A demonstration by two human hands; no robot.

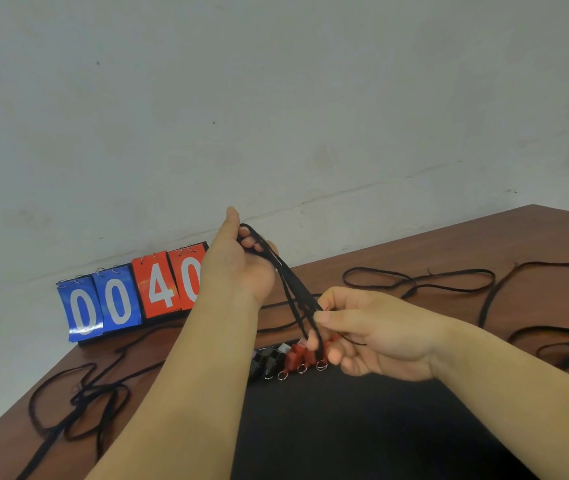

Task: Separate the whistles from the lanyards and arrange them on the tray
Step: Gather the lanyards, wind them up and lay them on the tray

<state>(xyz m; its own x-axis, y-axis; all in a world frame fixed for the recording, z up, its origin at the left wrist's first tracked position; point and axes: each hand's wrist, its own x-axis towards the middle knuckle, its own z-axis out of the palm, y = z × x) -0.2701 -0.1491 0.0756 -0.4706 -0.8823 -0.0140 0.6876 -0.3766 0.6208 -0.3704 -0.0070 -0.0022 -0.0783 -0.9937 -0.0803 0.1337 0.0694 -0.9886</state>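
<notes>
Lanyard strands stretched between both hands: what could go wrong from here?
1. The lanyard strands, gripped by the left hand and pinched by the right hand, hang right over the red whistles; a tug could knock that row out of line on the tray.
2. Several strands run together, so they may tangle, like the loose lanyards crossing each other at left.

Left grip (pixel 238 268) raised, far left, fingers curled round the lanyards (pixel 291 289). Right grip (pixel 373 334) lower, nearer right, thumb and forefinger pinching them.
</notes>
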